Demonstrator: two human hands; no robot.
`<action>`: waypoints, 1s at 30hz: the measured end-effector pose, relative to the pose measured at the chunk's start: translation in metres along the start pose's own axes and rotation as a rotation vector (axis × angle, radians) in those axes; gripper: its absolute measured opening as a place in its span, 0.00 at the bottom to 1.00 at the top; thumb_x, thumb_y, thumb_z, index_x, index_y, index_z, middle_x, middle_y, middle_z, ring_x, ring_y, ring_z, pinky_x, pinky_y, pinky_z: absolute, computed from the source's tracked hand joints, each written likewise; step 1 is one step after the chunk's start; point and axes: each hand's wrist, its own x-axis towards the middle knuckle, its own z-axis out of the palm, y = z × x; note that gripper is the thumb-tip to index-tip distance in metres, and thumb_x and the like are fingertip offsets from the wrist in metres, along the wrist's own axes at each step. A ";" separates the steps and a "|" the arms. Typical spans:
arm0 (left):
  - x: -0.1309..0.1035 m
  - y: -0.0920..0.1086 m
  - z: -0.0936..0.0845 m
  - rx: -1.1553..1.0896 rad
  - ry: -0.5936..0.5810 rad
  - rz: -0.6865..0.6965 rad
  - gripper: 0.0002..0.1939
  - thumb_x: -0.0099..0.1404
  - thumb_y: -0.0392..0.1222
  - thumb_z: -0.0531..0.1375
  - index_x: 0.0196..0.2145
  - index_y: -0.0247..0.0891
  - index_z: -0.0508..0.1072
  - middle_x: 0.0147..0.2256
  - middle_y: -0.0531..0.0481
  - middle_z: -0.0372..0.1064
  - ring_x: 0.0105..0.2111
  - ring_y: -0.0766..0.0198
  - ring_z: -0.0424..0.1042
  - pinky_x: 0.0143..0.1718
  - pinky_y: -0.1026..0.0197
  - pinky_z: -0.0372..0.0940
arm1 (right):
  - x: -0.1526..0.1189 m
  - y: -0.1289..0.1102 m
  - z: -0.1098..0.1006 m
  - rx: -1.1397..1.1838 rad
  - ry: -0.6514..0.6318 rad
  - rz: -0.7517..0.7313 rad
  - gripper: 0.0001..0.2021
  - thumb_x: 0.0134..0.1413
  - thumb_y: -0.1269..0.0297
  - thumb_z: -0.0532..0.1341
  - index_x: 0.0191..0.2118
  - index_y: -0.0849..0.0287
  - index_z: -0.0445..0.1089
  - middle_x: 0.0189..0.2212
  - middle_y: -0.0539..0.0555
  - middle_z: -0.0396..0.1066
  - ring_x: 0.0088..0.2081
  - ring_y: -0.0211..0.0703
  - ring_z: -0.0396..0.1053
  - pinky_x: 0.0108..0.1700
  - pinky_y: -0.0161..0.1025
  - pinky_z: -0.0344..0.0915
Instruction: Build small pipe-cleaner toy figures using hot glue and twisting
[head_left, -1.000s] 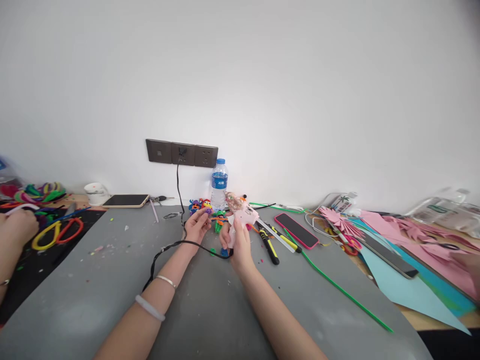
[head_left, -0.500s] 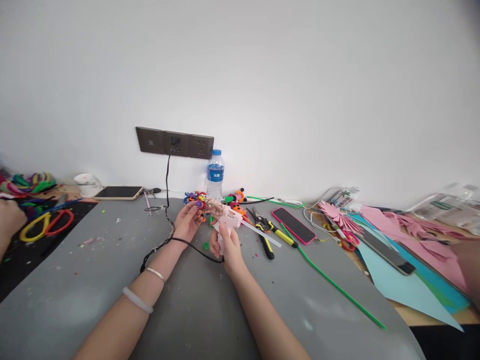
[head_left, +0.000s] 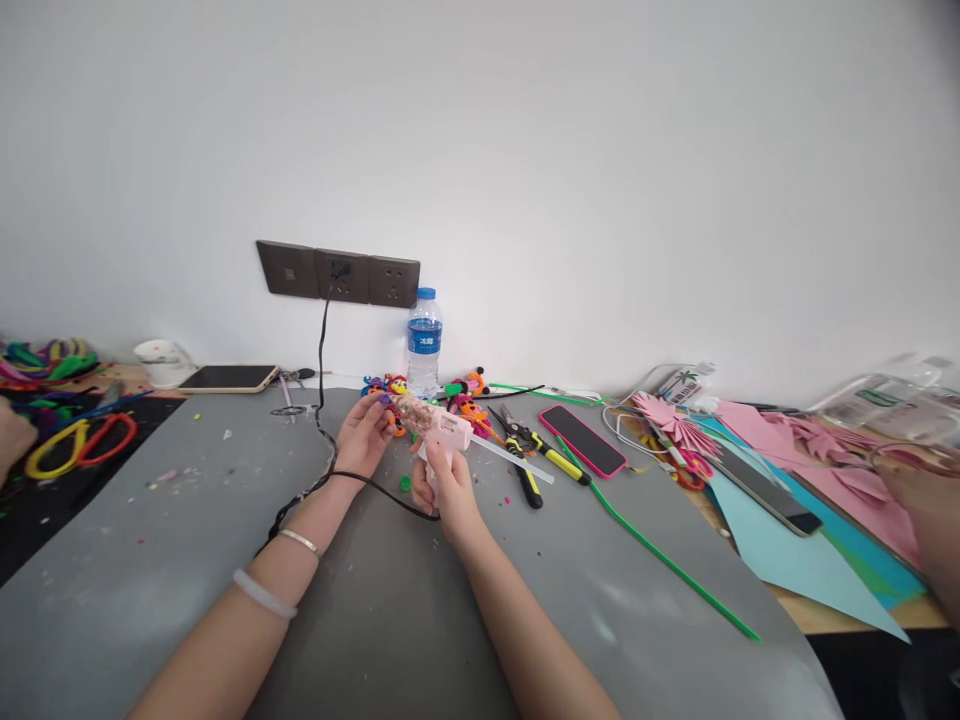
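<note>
My right hand (head_left: 448,490) is wrapped round the grip of a pale pink hot glue gun (head_left: 448,431), its nozzle end pointing left. A clear glue stick (head_left: 514,460) sticks out of the gun's back. My left hand (head_left: 363,437) pinches a small purple piece (head_left: 386,399) close to the nozzle; the gun and fingers partly hide it. Just behind are colourful fuzzy figures, one with a yellow face (head_left: 398,386) and another in orange and pink (head_left: 470,408). The gun's black cord (head_left: 382,486) crosses over my left wrist.
Beyond the figures stands a water bottle (head_left: 425,340) against the wall. Yellow-black pliers (head_left: 555,460), a pink-cased phone (head_left: 583,441) and a green pipe cleaner (head_left: 667,560) lie rightward. Scissors (head_left: 56,450) and another person's hand (head_left: 13,435) are far left; coloured paper (head_left: 802,560) lies right.
The whole view has shifted slightly, so things sit a little further left and up. Both hands keep their holds, with the glue gun still beside the purple piece.
</note>
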 end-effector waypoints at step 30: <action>0.000 0.001 0.002 -0.005 0.005 0.016 0.15 0.45 0.36 0.73 0.33 0.38 0.78 0.22 0.56 0.70 0.21 0.74 0.66 0.21 0.72 0.63 | 0.000 -0.001 0.001 -0.045 0.037 0.016 0.23 0.51 0.40 0.59 0.34 0.60 0.63 0.09 0.38 0.52 0.08 0.27 0.45 0.11 0.27 0.44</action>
